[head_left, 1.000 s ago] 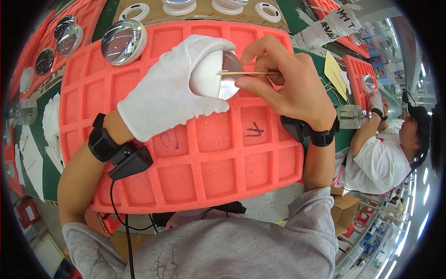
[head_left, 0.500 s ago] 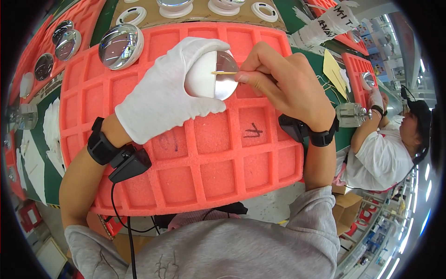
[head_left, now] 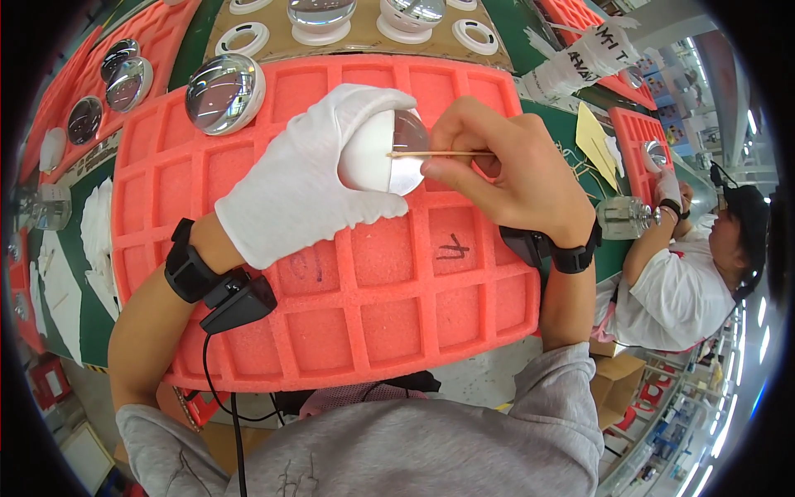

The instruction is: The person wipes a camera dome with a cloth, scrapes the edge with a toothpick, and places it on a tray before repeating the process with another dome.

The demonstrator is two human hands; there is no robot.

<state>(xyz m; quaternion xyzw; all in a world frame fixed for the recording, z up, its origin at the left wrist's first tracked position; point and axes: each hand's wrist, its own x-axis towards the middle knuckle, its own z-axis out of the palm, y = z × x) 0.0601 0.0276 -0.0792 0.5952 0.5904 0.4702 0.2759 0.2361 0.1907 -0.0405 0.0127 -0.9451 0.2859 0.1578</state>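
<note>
My left hand [head_left: 286, 182], in a white glove, is wrapped round a rounded piece, one half matte white [head_left: 366, 157], the other shiny and clear [head_left: 407, 176]. A thin wooden stick [head_left: 443, 153] is pinched between the thumb and fingers of my bare right hand [head_left: 526, 170]. Its tip meets the line between the two halves; whether it presses on the surface I cannot tell. Both hands are above a pink foam tray [head_left: 383, 257] with square pockets.
A glossy dome lens [head_left: 224, 94] sits at the tray's far left corner. Behind are domes on white rings [head_left: 320, 31] on a brown board. A glass bottle [head_left: 625, 217] stands right, near a yellow sheet [head_left: 598, 145]. Further right, a co-worker [head_left: 679, 286] handles another piece.
More of the stick's length shows now, with my right fingers shifted along it. Tray, hands and piece sit slightly lower in the picture. My left hand keeps its hold.
</note>
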